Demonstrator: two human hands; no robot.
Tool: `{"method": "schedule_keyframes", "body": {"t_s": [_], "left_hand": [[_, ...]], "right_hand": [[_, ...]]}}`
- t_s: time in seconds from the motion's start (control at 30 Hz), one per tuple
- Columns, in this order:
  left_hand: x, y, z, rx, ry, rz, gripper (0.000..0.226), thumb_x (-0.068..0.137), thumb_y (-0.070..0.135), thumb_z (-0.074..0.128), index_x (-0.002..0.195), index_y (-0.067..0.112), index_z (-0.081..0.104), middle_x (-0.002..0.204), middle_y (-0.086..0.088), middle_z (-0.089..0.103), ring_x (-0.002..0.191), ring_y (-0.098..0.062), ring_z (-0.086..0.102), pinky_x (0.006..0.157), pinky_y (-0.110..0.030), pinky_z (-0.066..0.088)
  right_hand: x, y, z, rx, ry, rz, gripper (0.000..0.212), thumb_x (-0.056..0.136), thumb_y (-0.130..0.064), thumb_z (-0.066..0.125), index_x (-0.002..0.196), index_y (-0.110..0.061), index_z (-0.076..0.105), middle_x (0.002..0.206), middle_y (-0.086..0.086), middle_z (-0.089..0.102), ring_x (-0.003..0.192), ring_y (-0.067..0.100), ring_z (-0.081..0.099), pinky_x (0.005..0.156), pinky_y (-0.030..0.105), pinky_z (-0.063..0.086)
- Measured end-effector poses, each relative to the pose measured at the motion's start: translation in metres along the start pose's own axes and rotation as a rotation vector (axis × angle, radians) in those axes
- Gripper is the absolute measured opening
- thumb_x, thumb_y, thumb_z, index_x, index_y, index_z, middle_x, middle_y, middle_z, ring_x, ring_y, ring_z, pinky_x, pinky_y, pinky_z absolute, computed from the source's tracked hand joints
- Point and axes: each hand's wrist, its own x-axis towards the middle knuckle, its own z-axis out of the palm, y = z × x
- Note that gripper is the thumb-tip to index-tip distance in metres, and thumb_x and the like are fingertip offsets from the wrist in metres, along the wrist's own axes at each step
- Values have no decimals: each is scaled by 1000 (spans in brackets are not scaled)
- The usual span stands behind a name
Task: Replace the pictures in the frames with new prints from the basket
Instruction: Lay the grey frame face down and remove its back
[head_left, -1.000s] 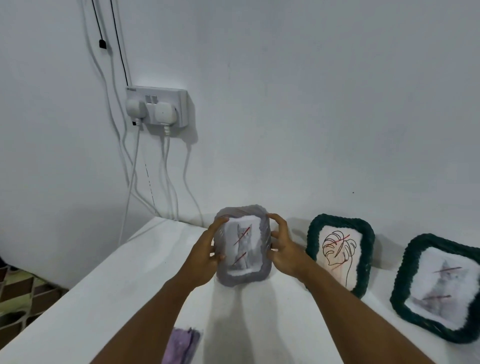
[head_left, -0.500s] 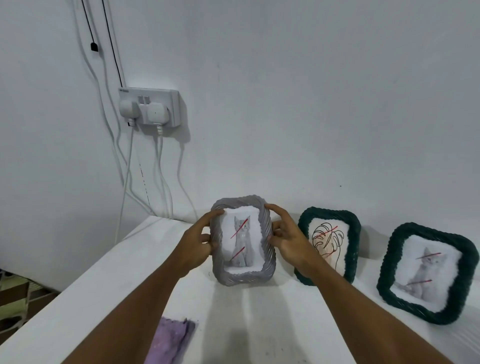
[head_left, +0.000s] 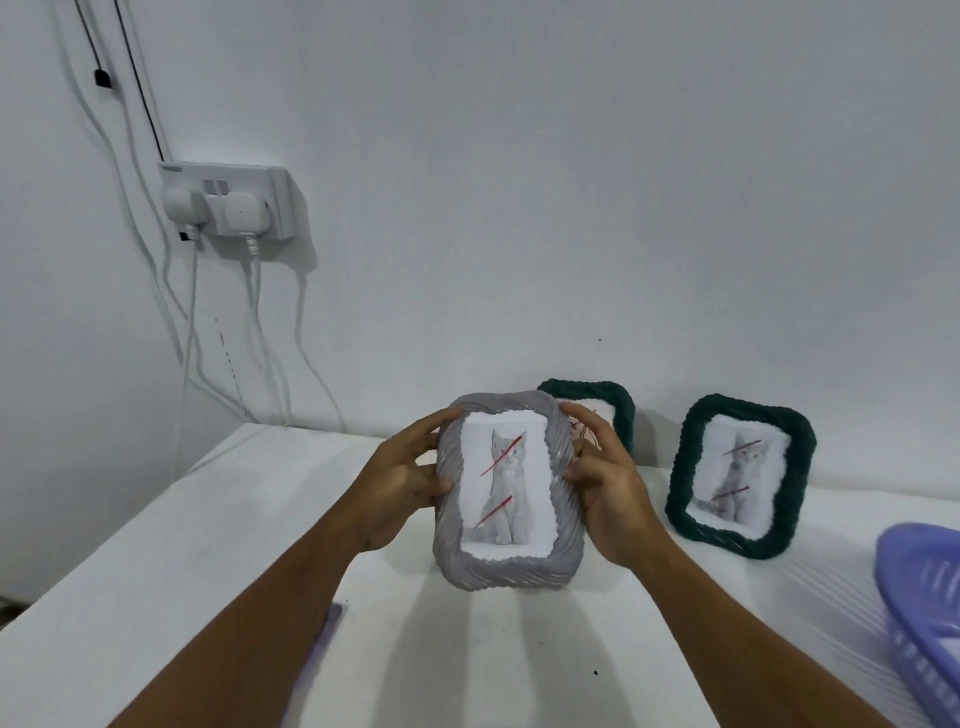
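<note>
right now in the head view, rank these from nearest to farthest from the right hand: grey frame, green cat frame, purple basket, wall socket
1. Grey frame: held by the right hand on its right edge.
2. Green cat frame: to the right, against the wall.
3. Purple basket: far right edge of the table.
4. Wall socket: upper left, on the wall.

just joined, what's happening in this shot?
A person grips a grey twisted-rim picture frame by its sides, left hand and right hand, its red-marked cat print facing the camera. Two dark green frames stand against the wall behind; the left one is partly hidden. A purple plastic basket sits at right.
</note>
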Motion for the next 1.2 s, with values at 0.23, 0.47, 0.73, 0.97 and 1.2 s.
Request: {"method": "schedule_keyframes", "body": {"t_s": [0.23, 0.47, 0.73, 0.97, 1.2], "left_hand": [[-9, -25, 28, -86, -8, -87, 73, 69, -21, 50, 124, 25, 60, 127, -10, 57, 102, -30, 59, 65, -33, 52], [-26, -45, 52, -90, 52, -192, 70, 56, -8, 51, 116, 26, 64, 122, -8, 60, 112, -34, 55, 71, -37, 51], [-35, -24, 85, 345, 32, -164, 49, 84, 4, 57, 120, 37, 56, 107, -3, 56, 98, -26, 57, 65, -31, 56], [-37, -23, 128, 282, -93, -142, 39, 92, 24, 58, 129, 33, 49, 114, -4, 59, 101, -22, 63, 81, -38, 58], [-34, -54, 135, 362, -193, -99, 24, 91, 24, 62, 114, 28, 64, 104, 0, 66, 98, -18, 65, 85, -36, 57]], "right_hand": [[-35, 5, -22, -49, 80, 70, 65, 78, 18, 31, 124, -22, 55, 73, 1, 66, 76, 16, 62, 69, 32, 51], [-68, 32, -42, -119, 155, 248, 59, 84, 10, 38, 127, -28, 54, 108, 13, 65, 102, 33, 60, 79, 39, 50], [-85, 15, -44, -1087, -31, 365, 42, 96, -30, 49, 137, -35, 41, 130, -1, 54, 109, 17, 56, 84, 23, 47], [-89, -25, -38, -839, 147, 128, 29, 93, -41, 52, 119, -30, 55, 105, -2, 64, 83, 14, 66, 59, 19, 51], [-101, -31, -61, -1037, 287, 170, 26, 92, -37, 57, 116, -29, 57, 99, -5, 65, 85, 11, 63, 68, 26, 55]]}}
